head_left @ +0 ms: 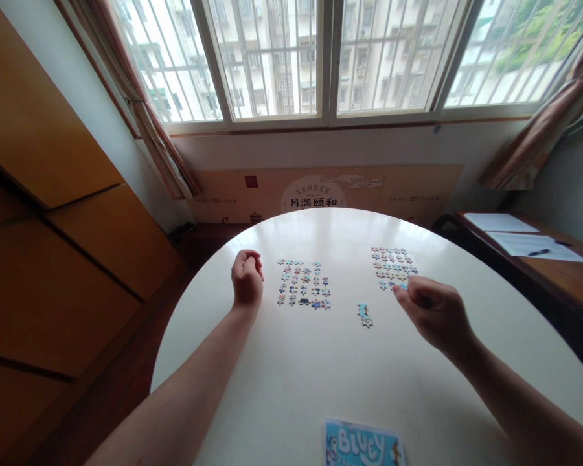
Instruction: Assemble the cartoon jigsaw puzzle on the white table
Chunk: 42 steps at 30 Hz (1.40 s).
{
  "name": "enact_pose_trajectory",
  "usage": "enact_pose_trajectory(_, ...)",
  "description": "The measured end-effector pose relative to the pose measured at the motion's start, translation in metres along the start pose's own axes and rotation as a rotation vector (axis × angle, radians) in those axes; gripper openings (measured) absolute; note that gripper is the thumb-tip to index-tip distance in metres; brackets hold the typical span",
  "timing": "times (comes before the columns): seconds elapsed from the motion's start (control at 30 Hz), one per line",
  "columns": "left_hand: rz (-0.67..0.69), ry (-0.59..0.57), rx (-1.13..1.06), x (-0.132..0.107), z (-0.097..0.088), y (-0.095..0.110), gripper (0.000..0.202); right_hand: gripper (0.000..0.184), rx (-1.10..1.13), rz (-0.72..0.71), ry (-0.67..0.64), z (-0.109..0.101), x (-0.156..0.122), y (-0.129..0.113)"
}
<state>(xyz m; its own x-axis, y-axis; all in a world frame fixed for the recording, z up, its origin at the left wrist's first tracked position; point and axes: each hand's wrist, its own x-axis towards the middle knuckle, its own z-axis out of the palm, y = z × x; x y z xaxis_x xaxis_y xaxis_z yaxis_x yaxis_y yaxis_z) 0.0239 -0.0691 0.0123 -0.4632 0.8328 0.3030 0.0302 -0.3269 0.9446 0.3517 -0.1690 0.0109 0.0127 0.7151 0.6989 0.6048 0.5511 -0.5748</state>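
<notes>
My left hand [247,278] rests on the white round table [272,388], its fingers curled into a loose fist with nothing visible in them. Just right of it, jigsaw pieces [305,281] lie spaced in rows. My right hand [434,310] is closed at the near edge of a second, tighter group of jigsaw pieces [391,259]. Its thumb and forefinger come together at a light-blue puzzle piece [403,286], partly covered by the fingers. Between the groups and nearer to me, a small joined strip of puzzle pieces [364,315] lies flat.
A blue card or box marked "Bluey" [364,445] lies at the table's near side. To the right, a wooden side table [573,278] carries papers [534,246] and dark pens. Wooden cabinets [78,272] stand on the left, and a barred window [282,58] is ahead.
</notes>
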Motion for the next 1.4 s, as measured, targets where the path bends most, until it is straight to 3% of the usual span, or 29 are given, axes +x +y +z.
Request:
enact_pose_trajectory(0.3,-0.023,-0.112,0.47,0.027,-0.014,-0.032,0.023,0.05,0.004,-0.008,0.002,0.0,-0.001,0.003)
enact_pose_trajectory(0.97,0.143,-0.175,0.46,0.016,-0.009,-0.027,0.033,0.05,-0.015,-0.013,-0.005,0.0,0.001,0.001)
enact_pose_trajectory(1.4,0.135,-0.142,0.432,0.014,-0.007,-0.025,0.035,0.049,-0.002,-0.018,-0.016,0.0,0.001,0.002)
